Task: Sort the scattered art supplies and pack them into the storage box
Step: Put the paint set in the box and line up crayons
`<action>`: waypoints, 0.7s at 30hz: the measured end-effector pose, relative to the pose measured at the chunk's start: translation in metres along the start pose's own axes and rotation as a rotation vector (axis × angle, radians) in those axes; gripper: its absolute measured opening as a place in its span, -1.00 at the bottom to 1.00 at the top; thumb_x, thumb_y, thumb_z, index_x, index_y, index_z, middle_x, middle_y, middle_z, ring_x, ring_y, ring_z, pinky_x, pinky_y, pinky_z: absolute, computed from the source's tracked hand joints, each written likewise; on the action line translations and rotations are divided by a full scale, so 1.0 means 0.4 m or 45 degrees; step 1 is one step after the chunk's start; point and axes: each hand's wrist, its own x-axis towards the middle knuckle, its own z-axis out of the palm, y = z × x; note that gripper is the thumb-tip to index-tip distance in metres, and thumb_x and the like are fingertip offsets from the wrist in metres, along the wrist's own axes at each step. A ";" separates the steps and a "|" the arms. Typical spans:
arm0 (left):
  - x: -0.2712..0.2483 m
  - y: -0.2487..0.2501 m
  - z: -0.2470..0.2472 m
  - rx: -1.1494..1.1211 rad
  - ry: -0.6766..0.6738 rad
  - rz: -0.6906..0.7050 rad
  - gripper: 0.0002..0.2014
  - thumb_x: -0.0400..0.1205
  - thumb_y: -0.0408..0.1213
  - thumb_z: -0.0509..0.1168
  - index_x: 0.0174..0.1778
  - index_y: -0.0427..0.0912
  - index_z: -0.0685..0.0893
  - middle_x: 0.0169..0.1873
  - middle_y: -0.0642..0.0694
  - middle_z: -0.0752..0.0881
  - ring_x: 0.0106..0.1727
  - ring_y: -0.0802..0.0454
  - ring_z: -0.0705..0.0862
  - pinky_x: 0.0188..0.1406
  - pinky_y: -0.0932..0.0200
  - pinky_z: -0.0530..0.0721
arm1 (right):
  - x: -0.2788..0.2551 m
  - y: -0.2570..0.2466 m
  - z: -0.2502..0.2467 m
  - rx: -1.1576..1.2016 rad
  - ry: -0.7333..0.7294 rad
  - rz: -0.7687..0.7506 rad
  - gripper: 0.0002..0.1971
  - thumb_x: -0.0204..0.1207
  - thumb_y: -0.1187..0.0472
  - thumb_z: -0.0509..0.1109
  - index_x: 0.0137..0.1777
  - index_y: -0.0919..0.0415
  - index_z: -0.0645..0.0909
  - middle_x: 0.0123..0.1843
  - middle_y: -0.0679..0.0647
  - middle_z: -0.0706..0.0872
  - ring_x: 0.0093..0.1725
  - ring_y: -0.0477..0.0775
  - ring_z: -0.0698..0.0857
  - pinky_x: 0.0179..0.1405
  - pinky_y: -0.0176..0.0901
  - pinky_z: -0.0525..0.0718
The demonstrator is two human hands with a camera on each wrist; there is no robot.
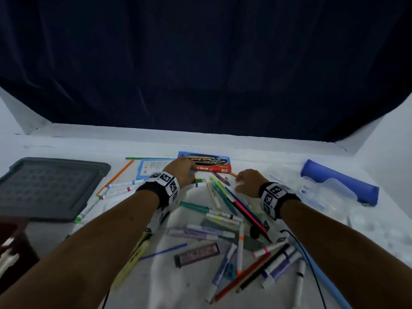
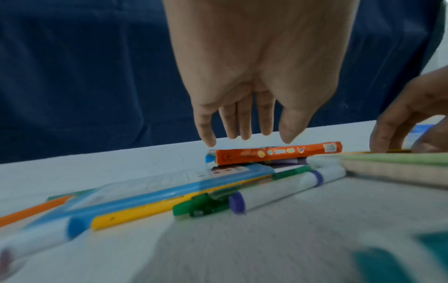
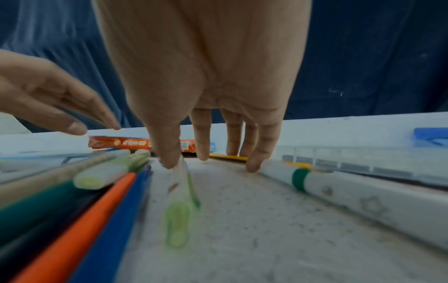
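Markers and pens (image 1: 223, 221) lie scattered over the white table. An orange pencil box (image 2: 278, 155) lies at the far middle, partly on a blue-edged pack (image 2: 169, 183). My left hand (image 2: 244, 140) hovers over the box's left end, fingers straight and pointing down, tips at its top edge. My right hand (image 3: 206, 162) stands on its fingertips on the table to the right of the box. Its thumb tip touches the end of a light green pen (image 3: 181, 201), and a yellow pencil (image 3: 227, 157) lies under its fingers. In the head view both hands (image 1: 185, 169) (image 1: 243, 181) are side by side.
A dark grey tray-like lid (image 1: 49, 186) lies at the left. A blue pencil case (image 1: 338, 184) and a clear plastic box (image 1: 323, 195) sit at the right. A green-banded white marker (image 3: 339, 191) lies by my right hand. Dark curtain behind the table.
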 end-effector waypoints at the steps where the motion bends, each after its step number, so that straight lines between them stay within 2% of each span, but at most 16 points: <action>1: 0.028 -0.005 0.004 0.026 0.020 0.038 -0.80 0.56 -0.21 0.32 0.09 -0.09 0.70 0.05 -0.09 0.70 0.11 -0.14 0.69 0.02 0.04 0.66 | 0.021 0.002 0.005 -0.023 -0.019 0.028 -0.54 0.53 -0.03 0.45 0.36 0.16 0.60 0.39 0.19 0.56 0.36 0.24 0.54 0.36 0.03 0.53; 5: 0.109 -0.013 0.027 0.213 0.000 0.158 -0.67 0.63 -0.09 0.23 0.31 -0.03 0.55 0.21 -0.07 0.60 0.25 -0.11 0.58 0.19 -0.13 0.60 | 0.066 0.017 0.015 -0.066 -0.081 0.062 -0.50 0.48 -0.16 0.45 0.35 0.05 0.55 0.33 0.18 0.47 0.32 0.25 0.47 0.33 0.15 0.54; 8: 0.141 -0.028 0.044 0.325 -0.092 0.125 -0.50 0.64 0.06 0.23 0.49 0.02 0.40 0.32 -0.10 0.50 0.37 -0.16 0.47 0.30 -0.21 0.47 | 0.064 0.028 0.024 -0.076 -0.087 0.035 -0.50 0.51 -0.18 0.41 0.38 0.03 0.50 0.35 0.17 0.43 0.35 0.25 0.42 0.33 0.19 0.52; 10: 0.162 -0.035 0.049 0.423 -0.101 0.120 -0.43 0.57 0.17 0.29 0.46 0.04 0.41 0.27 -0.12 0.50 0.34 -0.16 0.44 0.28 -0.23 0.46 | 0.058 0.030 0.030 -0.077 -0.083 0.019 -0.49 0.56 -0.16 0.37 0.43 0.04 0.46 0.38 0.17 0.40 0.38 0.26 0.39 0.32 0.15 0.51; 13: 0.181 -0.031 0.042 0.501 -0.098 0.117 -0.48 0.47 0.23 0.34 0.28 0.06 0.54 0.15 -0.10 0.49 0.27 -0.15 0.41 0.17 -0.14 0.42 | 0.051 0.032 0.034 -0.084 -0.075 0.007 -0.49 0.59 -0.15 0.34 0.46 0.06 0.43 0.40 0.18 0.38 0.40 0.27 0.37 0.29 0.08 0.48; 15: 0.182 -0.027 0.033 0.528 -0.101 0.135 -0.57 0.52 0.19 0.29 0.21 0.04 0.60 0.15 -0.10 0.53 0.27 -0.15 0.40 0.15 -0.14 0.40 | 0.046 0.030 0.035 -0.085 -0.066 0.003 -0.49 0.59 -0.14 0.33 0.46 0.06 0.43 0.42 0.17 0.38 0.41 0.27 0.37 0.28 0.07 0.47; 17: 0.172 -0.020 0.024 0.499 -0.071 0.157 -0.66 0.64 0.06 0.17 0.21 -0.04 0.62 0.14 -0.13 0.59 0.26 -0.18 0.47 0.17 -0.14 0.42 | 0.038 0.027 0.037 -0.085 -0.050 0.001 -0.48 0.60 -0.14 0.32 0.49 0.07 0.42 0.44 0.18 0.39 0.42 0.27 0.37 0.30 0.06 0.46; 21: 0.131 0.002 -0.008 0.443 0.116 0.219 -0.78 0.72 -0.19 0.10 0.19 -0.12 0.58 0.09 -0.13 0.69 0.19 -0.18 0.59 0.18 -0.07 0.43 | 0.020 0.020 0.037 -0.049 -0.018 0.004 -0.47 0.62 -0.08 0.33 0.53 0.10 0.45 0.46 0.21 0.43 0.45 0.27 0.40 0.37 0.05 0.45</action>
